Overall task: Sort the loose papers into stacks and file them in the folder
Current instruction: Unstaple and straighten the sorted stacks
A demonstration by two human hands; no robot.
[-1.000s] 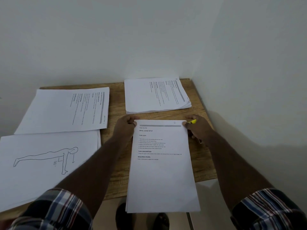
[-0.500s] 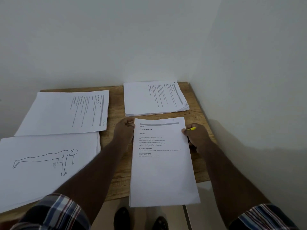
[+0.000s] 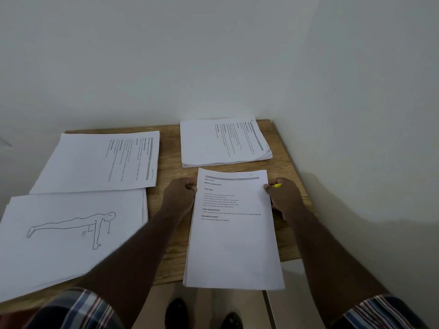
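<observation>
Both hands pinch one thin white printed paper stack (image 3: 234, 231) at its upper side edges, low and right of centre in the frame: the left hand (image 3: 181, 195) on the left edge, the right hand (image 3: 285, 194) on the right edge with a small yellow object (image 3: 277, 185) between its fingers. The stack's lower end overhangs the wooden table (image 3: 171, 162). Three other white paper piles lie on the table: upper right (image 3: 221, 142), upper left (image 3: 99, 162), and lower left with a push-up line drawing (image 3: 69, 231).

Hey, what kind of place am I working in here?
Probably a plain room corner used as a paperwork desk, at home or in an office. A small wooden table sits against bare white walls, with printed paper stacks spread across it.
</observation>
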